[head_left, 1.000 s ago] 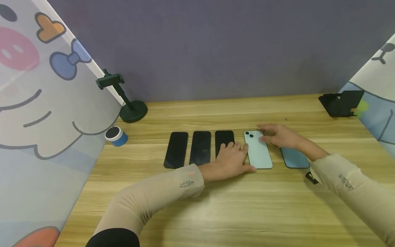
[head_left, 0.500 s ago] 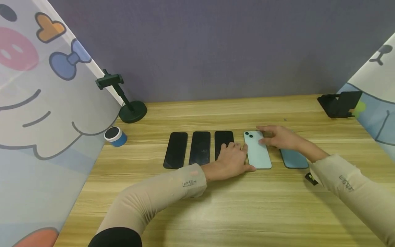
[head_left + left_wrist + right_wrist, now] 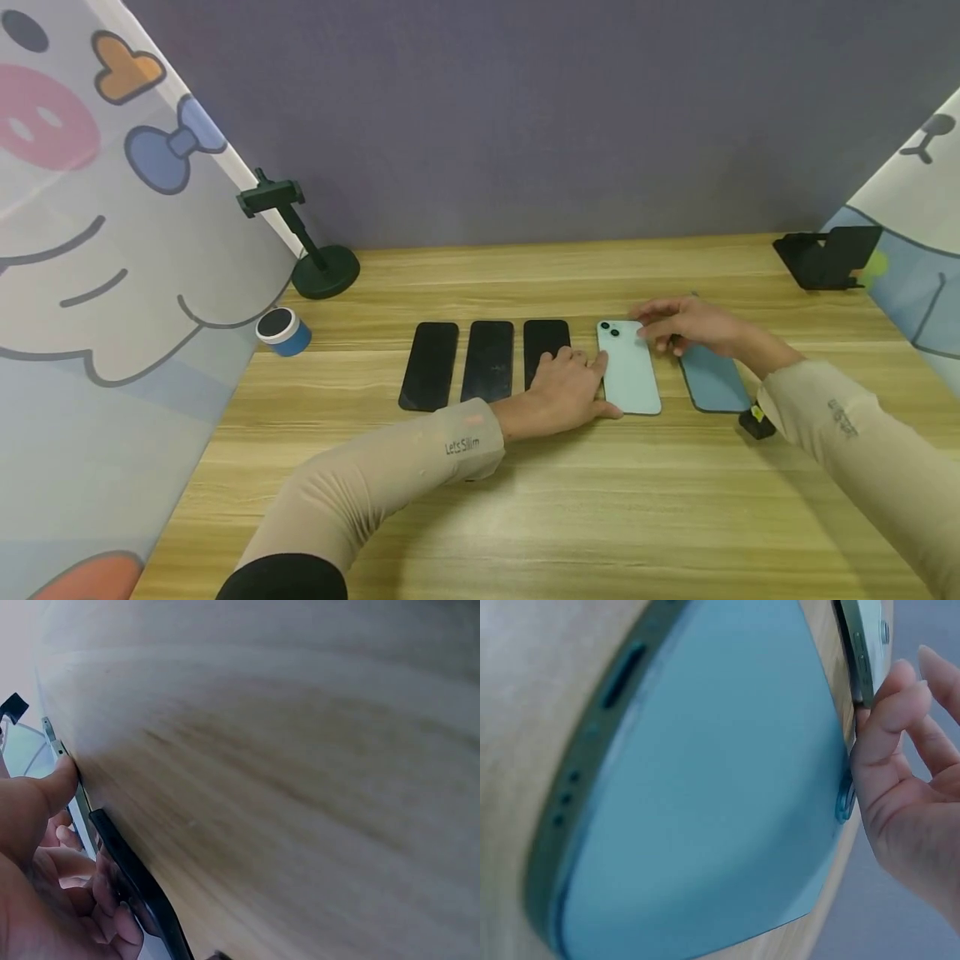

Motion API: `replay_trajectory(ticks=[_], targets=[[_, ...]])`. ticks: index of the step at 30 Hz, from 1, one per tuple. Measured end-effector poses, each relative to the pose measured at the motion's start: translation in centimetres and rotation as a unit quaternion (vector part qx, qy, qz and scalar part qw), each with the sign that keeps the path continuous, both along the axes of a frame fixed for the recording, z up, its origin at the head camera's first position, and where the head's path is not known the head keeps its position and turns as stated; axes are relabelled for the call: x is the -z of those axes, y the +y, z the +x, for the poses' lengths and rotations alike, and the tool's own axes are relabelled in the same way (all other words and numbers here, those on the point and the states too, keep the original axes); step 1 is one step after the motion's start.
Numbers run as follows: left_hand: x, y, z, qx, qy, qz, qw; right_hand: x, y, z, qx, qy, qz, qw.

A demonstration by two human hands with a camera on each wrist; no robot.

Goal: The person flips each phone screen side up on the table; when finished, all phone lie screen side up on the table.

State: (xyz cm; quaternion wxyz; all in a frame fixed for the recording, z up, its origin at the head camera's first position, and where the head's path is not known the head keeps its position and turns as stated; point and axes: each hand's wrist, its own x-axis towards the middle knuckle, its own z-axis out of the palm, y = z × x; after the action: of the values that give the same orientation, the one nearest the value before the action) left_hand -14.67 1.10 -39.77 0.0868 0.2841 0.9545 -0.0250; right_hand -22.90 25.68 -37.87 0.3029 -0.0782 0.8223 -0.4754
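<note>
A pale green phone (image 3: 632, 379) lies back up on the wooden table, its two camera lenses at the far left corner. My left hand (image 3: 558, 390) lies along its left side, thumb at the near corner and relaxed fingers by the long edge. These fingers overlap a black phone (image 3: 544, 333) in the head view. At the far right corner of the pale green phone, my right hand (image 3: 693, 323) hovers with loosely bent fingers, near the edge of that phone in the right wrist view. Below this hand lies a blue phone (image 3: 717, 385), its far end partly hidden.
Two more black phones, the leftmost phone (image 3: 429, 367) and its neighbour (image 3: 487, 362), complete the row on the left. A blue-and-white jar (image 3: 285, 333) and a dark green stand (image 3: 324, 272) are at the left. A black folding holder (image 3: 828, 258) stands back right.
My right hand has lifted slightly and shifted right, away from the pale green phone's corner, uncovering more of the blue phone. My left hand has stayed almost still.
</note>
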Motion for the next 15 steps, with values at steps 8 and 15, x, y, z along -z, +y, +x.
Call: replay_trajectory(ticks=[8,15], targets=[[-0.11,0.07,0.05,0.004,-0.007,-0.002,1.0000,0.20,0.19,-0.78,0.007,-0.024,0.004,0.9997],[-0.13,0.03,0.03,0.004,-0.006,-0.009,0.9999,0.26,0.00,-0.80,0.010,-0.018,-0.002,0.9998]])
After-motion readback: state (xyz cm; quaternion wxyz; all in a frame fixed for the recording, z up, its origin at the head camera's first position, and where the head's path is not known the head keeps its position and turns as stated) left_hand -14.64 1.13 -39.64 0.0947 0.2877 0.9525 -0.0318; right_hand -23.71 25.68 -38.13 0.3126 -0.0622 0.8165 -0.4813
